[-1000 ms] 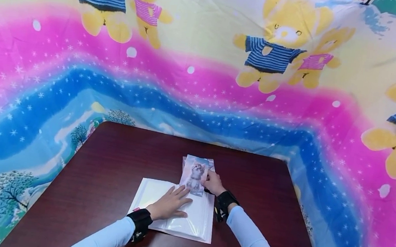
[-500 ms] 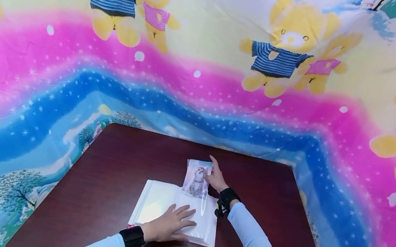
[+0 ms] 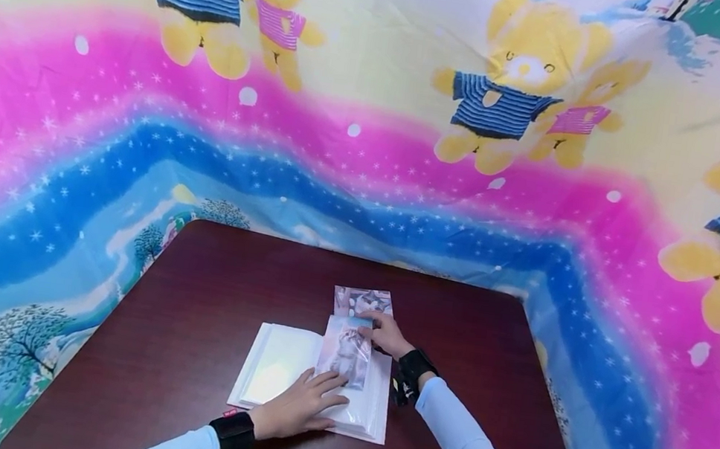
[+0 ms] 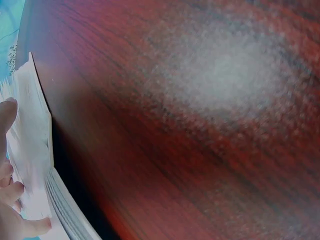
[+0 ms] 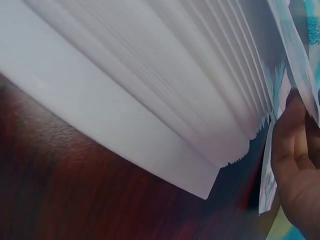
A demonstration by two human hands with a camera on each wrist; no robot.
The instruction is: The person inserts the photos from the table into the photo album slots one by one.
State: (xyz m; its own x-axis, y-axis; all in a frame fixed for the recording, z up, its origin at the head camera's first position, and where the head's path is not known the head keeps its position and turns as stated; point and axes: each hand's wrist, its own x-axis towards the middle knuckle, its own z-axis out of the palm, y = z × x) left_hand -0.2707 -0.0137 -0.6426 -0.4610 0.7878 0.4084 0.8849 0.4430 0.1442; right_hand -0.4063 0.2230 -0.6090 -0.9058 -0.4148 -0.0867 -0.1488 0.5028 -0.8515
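Observation:
A white photo album [image 3: 278,364] lies open on the dark wooden table [image 3: 203,295]. My left hand [image 3: 304,406] rests flat on its right page with fingers stretched out, fingertips at the lower edge of a cat photo [image 3: 346,352]. My right hand [image 3: 387,335] pinches the top right corner of that photo, which lies over the album's right page. In the left wrist view the album's page edges [image 4: 35,165] and my fingers [image 4: 7,117] show at the left. The right wrist view shows the fanned page edges [image 5: 150,100] and my fingers [image 5: 295,165] on the photo's edge [image 5: 269,175].
A small stack of photos [image 3: 364,301] lies on the table just beyond the album. Bare table [image 4: 210,125] spreads left, right and behind. A bright cloth with teddy bears [image 3: 503,100] hangs round the table on three sides.
My right hand has drawn the cat photo from the stack back toward me onto the album's right page. The left hand has stayed on the page.

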